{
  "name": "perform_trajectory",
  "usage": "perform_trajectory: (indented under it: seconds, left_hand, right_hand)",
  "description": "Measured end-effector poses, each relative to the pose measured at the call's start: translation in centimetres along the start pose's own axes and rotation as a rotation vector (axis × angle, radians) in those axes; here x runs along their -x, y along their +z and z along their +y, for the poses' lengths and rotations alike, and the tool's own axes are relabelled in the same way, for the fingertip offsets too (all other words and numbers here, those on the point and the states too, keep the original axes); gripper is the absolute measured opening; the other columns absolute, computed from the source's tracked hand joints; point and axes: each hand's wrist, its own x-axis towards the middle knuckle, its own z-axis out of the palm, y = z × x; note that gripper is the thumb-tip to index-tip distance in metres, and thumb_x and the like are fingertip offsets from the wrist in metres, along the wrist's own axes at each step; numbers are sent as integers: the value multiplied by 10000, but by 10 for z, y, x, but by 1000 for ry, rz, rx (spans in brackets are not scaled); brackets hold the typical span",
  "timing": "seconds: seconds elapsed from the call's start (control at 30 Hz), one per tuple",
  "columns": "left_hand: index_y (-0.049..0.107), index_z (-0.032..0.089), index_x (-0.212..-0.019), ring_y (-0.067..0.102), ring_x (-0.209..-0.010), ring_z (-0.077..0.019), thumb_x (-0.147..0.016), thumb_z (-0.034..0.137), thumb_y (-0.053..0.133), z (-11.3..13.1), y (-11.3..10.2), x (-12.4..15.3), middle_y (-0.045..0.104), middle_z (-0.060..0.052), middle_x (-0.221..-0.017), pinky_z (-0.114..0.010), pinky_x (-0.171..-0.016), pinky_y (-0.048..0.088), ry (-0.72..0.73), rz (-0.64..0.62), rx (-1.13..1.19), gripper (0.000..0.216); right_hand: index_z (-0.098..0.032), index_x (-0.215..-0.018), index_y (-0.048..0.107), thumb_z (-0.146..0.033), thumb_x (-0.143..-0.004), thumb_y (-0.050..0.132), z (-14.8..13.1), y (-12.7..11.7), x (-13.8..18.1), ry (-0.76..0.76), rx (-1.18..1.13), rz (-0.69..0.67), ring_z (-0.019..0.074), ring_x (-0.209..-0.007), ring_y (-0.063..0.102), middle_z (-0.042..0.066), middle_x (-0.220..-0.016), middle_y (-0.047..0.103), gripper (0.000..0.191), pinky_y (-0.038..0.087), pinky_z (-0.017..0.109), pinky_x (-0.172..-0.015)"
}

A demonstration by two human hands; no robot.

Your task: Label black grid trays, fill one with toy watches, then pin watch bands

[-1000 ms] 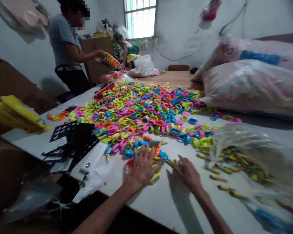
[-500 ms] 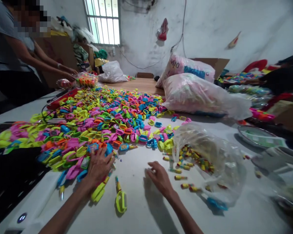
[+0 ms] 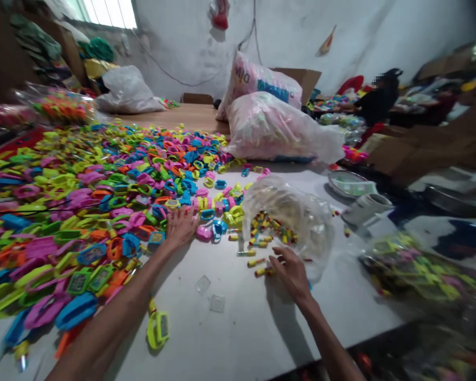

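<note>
My left hand (image 3: 181,228) lies with fingers stretched out at the near edge of a big heap of plastic toy watches (image 3: 79,203) in pink, yellow, blue, green and orange. Its fingertips touch the watches there. My right hand (image 3: 292,272) is over several small yellow-and-red tubes (image 3: 257,262), its fingers bent but apart, and nothing shows in its grasp. More tubes spill from the mouth of a clear plastic bag (image 3: 309,227) just beyond it. In front of my left forearm lies a yellow watch (image 3: 157,330) with a tube attached.
Two small clear squares (image 3: 217,303) lie on the white table (image 3: 238,344). Full sacks (image 3: 277,127) stand at the back. To the right are a round tray (image 3: 351,185), a white roll (image 3: 367,209) and bagged watches (image 3: 416,264). Another person (image 3: 381,98) sits at the far right.
My view has swung to the right. My left hand has moved right along the heap's edge, and my right hand has reached over to the loose tubes. The clear squares now show.
</note>
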Motion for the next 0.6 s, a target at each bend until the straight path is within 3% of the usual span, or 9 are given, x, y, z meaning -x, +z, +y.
perform_trajectory:
  seconds: [0.07, 0.17, 0.3, 0.37, 0.47, 0.6]
  left_hand:
    - [437, 241, -1321, 341, -1285, -334, -901, 413, 364, 11, 5, 22, 364, -138, -1420, -586, -1032, 200, 45, 27, 34, 459]
    - [624, 260, -1081, 304, -1302, -344, -882, 337, 437, 23, 1, 51, 391, -103, -1408, -625, -1021, 164, 171, 118, 61, 284]
    - [667, 222, -859, 320, -1292, -313, -891, 295, 439, 31, -14, 74, 425, -91, -1378, -575, -1018, 222, 352, 269, 146, 241]
    - [655, 214, -920, 366, -1257, -285, -905, 291, 411, 29, -20, 80, 456, -104, -1336, -499, -996, 307, 319, 346, 198, 257]
    - [604, 187, -1078, 479, -1116, -261, -890, 302, 444, 19, -25, 86, 542, -127, -1174, -407, -915, 403, 156, 404, 230, 272]
    - [592, 148, -1049, 547, -954, -263, -797, 388, 585, 7, -25, 92, 605, -106, -987, -378, -839, 432, 43, 307, 145, 348]
  right_hand:
    - [-109, -941, 629, -253, -762, 473, -4, 0, 1, -6, 12, -37, 175, -699, 586, 95, -915, 594, 278, 459, 308, -657]
    - [-130, -931, 633, -186, -776, 478, -18, 5, 7, -64, 81, -169, 156, -721, 572, 71, -909, 580, 226, 426, 265, -662]
    - [-161, -851, 623, -73, -768, 456, -40, 10, 16, -179, 334, -361, 155, -815, 553, 52, -921, 571, 206, 370, 242, -687]
    - [-164, -860, 614, -55, -785, 438, -47, 10, 18, -191, 439, -420, 160, -865, 545, 57, -955, 571, 220, 356, 242, -694]
    - [-170, -903, 611, -47, -821, 406, -52, 13, 17, -203, 601, -428, 195, -965, 515, 77, -996, 576, 253, 350, 267, -737]
    - [-162, -942, 599, -74, -864, 377, -55, 22, 13, -172, 730, -352, 223, -972, 510, 101, -976, 584, 252, 354, 295, -729]
